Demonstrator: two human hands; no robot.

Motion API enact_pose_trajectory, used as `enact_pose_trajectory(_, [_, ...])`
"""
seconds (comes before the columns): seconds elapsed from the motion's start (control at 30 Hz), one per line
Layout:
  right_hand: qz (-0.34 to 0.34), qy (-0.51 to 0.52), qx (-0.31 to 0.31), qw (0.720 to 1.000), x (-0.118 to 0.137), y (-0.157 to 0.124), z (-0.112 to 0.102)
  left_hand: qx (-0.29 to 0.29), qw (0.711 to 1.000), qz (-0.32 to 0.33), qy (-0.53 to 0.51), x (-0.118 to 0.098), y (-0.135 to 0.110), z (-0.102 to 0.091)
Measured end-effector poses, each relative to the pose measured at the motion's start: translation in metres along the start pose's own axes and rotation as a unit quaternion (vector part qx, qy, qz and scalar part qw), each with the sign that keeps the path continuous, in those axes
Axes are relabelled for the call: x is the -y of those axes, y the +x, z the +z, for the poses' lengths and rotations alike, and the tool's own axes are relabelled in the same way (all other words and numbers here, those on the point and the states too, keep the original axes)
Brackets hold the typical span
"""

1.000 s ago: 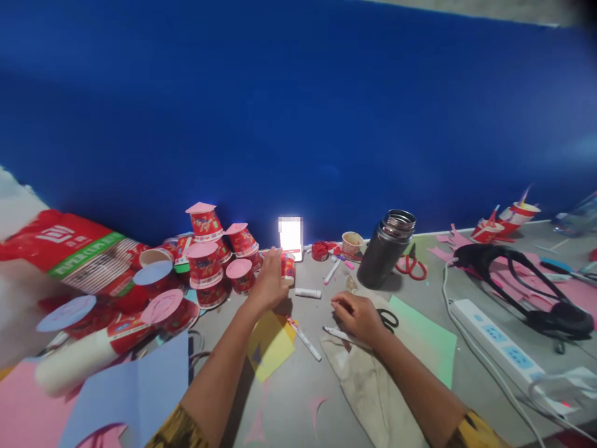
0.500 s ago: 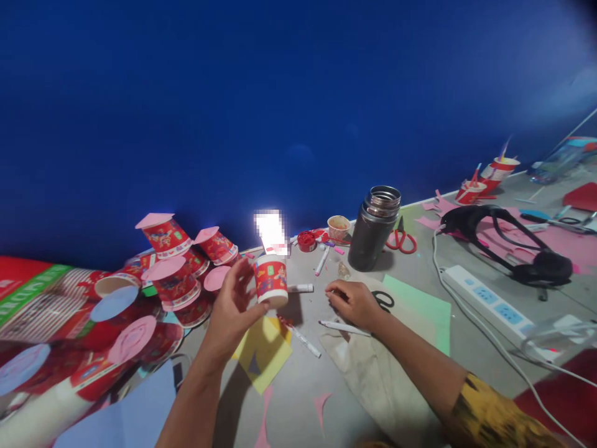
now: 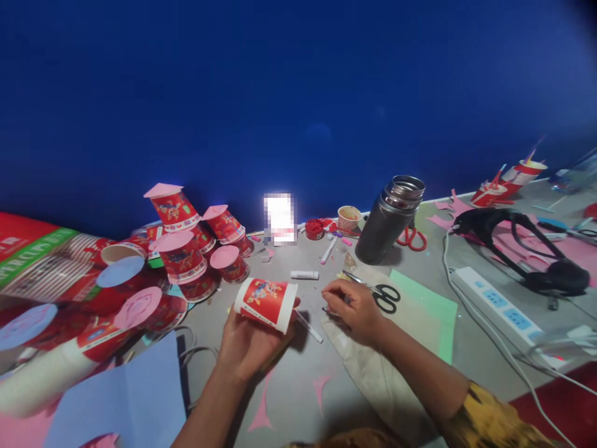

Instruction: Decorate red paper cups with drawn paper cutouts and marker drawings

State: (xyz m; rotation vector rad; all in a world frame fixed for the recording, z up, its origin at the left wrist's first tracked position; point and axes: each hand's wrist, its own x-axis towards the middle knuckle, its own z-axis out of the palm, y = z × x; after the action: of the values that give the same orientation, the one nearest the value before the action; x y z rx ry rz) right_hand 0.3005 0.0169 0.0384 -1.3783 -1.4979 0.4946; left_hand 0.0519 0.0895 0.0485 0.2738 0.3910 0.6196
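My left hand [image 3: 247, 345] holds a red paper cup [image 3: 265, 302] tipped on its side just above the table, its white rim pointing right. My right hand [image 3: 355, 308] is closed in a pinch on a white marker pen [image 3: 333, 309] over a beige cloth [image 3: 373, 373]. Another white marker [image 3: 308, 327] lies between the two hands. Black scissors [image 3: 382, 294] rest just beyond my right hand.
A heap of red cups with pink and blue paper lids [image 3: 181, 255] fills the left. A dark metal flask [image 3: 390, 219], a glowing phone [image 3: 280, 219], red scissors [image 3: 412, 239], a white power strip [image 3: 498, 305], black headphones [image 3: 522, 249] and coloured paper sheets [image 3: 135, 404] lie around.
My left hand lifted the red cup from beside the phone, brought it toward me and tipped it on its side. My right hand closed on the marker on the cloth.
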Motion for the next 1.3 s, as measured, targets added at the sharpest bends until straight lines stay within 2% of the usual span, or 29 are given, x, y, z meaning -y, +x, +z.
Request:
enact_pose_trajectory(0.17, [-0.063,0.03,-0.035,0.997,0.013,-0.008,0.017,-0.014,0.999,-0.045,0.022,0.015,0.003,0.0])
enact_pose_trajectory(0.3, [-0.13,0.015,-0.05,0.99,0.011,-0.012,0.018,-0.004,0.996,-0.079,0.051,0.027,0.006,0.008])
enact_pose_trajectory(0.37, [-0.136,0.006,-0.069,0.988,0.01,-0.012,0.016,-0.038,0.991,-0.051,0.114,0.03,0.005,0.017])
enact_pose_trajectory(0.43, [-0.135,-0.017,-0.09,0.987,0.009,-0.011,0.014,-0.11,0.967,0.053,0.225,0.031,0.0,0.026])
enact_pose_trajectory(0.47, [-0.138,-0.036,-0.098,0.985,0.009,-0.01,0.013,-0.15,0.933,0.126,0.303,0.031,-0.004,0.03])
enact_pose_trajectory(0.5, [-0.146,-0.059,-0.105,0.982,0.009,-0.009,0.012,-0.187,0.878,0.201,0.391,0.032,-0.01,0.033])
enact_pose_trajectory(0.53, [-0.157,-0.084,-0.108,0.978,0.01,-0.009,0.012,-0.208,0.809,0.256,0.486,0.033,-0.016,0.035])
enact_pose_trajectory(0.6, [-0.192,-0.124,-0.1,0.968,0.011,-0.01,0.012,-0.204,0.685,0.298,0.633,0.035,-0.027,0.035])
enact_pose_trajectory(0.63, [-0.212,-0.138,-0.094,0.963,0.012,-0.011,0.013,-0.196,0.648,0.295,0.674,0.036,-0.032,0.034])
enact_pose_trajectory(0.67, [-0.231,-0.147,-0.087,0.958,0.013,-0.012,0.014,-0.193,0.627,0.288,0.698,0.037,-0.037,0.032])
enact_pose_trajectory(0.7, [-0.247,-0.153,-0.081,0.953,0.014,-0.014,0.015,-0.196,0.619,0.278,0.708,0.039,-0.04,0.03])
enact_pose_trajectory(0.73, [-0.259,-0.157,-0.075,0.95,0.014,-0.016,0.016,-0.201,0.622,0.265,0.709,0.04,-0.043,0.027])
enact_pose_trajectory(0.8, [-0.27,-0.159,-0.058,0.948,0.016,-0.019,0.018,-0.214,0.645,0.244,0.692,0.042,-0.047,0.021])
enact_pose_trajectory(0.93, [-0.265,-0.172,0.006,0.949,0.018,-0.023,0.018,-0.226,0.728,0.222,0.608,0.045,-0.048,0.015])
enact_pose_trajectory(1.0, [-0.263,-0.163,0.018,0.951,0.018,-0.024,0.018,-0.232,0.753,0.216,0.577,0.047,-0.046,0.017])
enact_pose_trajectory(1.07, [-0.264,-0.129,0.01,0.956,0.017,-0.022,0.016,-0.24,0.764,0.221,0.556,0.046,-0.045,0.021])
enact_pose_trajectory(1.17, [-0.235,-0.098,-0.022,0.967,0.014,-0.014,0.003,-0.25,0.767,0.257,0.533,0.043,-0.043,0.023])
enact_pose_trajectory(1.23, [-0.19,-0.139,-0.065,0.97,0.012,-0.005,-0.013,-0.257,0.77,0.264,0.52,0.038,-0.044,0.018])
enact_pose_trajectory(1.3, [-0.1,-0.194,-0.12,0.969,0.009,0.005,-0.03,-0.269,0.787,0.248,0.497,0.031,-0.048,0.009])
